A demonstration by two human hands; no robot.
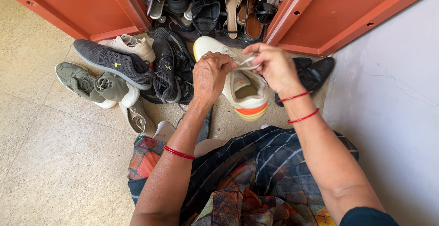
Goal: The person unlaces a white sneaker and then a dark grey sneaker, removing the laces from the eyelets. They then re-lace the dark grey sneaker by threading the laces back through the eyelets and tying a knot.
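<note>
A white sneaker [242,88] with an orange and yellow heel is held up in front of me, its opening facing me. My left hand [209,76] is closed on the sneaker's left side and pinches its white lace. My right hand [273,66] pinches the lace [247,62] near the tongue. Red bangles sit on both wrists.
A heap of shoes lies on the floor to the left: dark grey sneakers [114,62], olive sneakers [89,83], beige ones [133,46]. Black shoes [315,72] rest beside the white wall [388,93]. An open rust-red metal cabinet [320,15] holds several sandals [238,8].
</note>
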